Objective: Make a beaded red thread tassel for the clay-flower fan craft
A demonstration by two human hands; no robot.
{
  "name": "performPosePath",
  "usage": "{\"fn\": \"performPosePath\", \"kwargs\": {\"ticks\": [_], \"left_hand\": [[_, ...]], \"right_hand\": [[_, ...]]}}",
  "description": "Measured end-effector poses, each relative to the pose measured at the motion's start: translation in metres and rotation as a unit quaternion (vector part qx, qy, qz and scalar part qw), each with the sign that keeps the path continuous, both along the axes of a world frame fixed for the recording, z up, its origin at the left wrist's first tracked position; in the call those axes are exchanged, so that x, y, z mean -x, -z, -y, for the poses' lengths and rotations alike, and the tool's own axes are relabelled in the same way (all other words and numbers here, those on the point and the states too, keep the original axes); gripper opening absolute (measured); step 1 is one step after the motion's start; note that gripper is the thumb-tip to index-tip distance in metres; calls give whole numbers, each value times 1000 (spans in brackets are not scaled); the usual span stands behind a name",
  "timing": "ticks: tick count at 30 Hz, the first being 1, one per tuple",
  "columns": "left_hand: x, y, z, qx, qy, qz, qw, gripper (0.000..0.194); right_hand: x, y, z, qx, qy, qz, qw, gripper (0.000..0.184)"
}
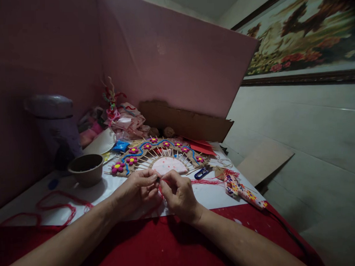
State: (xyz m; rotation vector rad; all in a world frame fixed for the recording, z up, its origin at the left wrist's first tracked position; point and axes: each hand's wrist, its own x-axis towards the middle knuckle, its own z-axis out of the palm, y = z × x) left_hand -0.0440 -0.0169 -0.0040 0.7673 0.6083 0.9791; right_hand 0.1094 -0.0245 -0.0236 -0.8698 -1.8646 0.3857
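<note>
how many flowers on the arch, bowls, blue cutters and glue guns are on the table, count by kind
flowers on the arch: 9
bowls: 1
blue cutters: 1
glue guns: 1
total: 12

You're in what looks like a home, with a craft corner set up on the tabletop [120, 249]: red yarn [70, 210] and a flower-trimmed fan shape [131, 160] lie in front of you, and a framed horse picture [302, 37] hangs on the tiled wall [306, 123].
</note>
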Motion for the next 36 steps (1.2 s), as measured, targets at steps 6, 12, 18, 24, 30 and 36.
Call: {"fn": "performPosePath", "kwargs": {"ticks": [6,12,18,24,30,36], "left_hand": [[0,0,-1,-6,3,-9,1000,7],[-1,2,-2,-18,11,3,1000,8],[-1,0,-1,-10,-4,-3,1000,10],[-2,-4,1,2,-22,-14,1000,10],[-2,-2,0,-4,-12,-6,1000,10],[-1,-1,0,-6,-9,-7,1000,10]], "right_hand": [[0,0,-1,-19,6,8,1000,13],[0,1,-1,-43,15,28,999,11],[-1,1,0,-28,9,40,999,8],[-1,0,0,-21,10,34,999,10],[0,1,-1,-40,8,35,999,12],[-1,0,0,-34,5,41,999,11]]}}
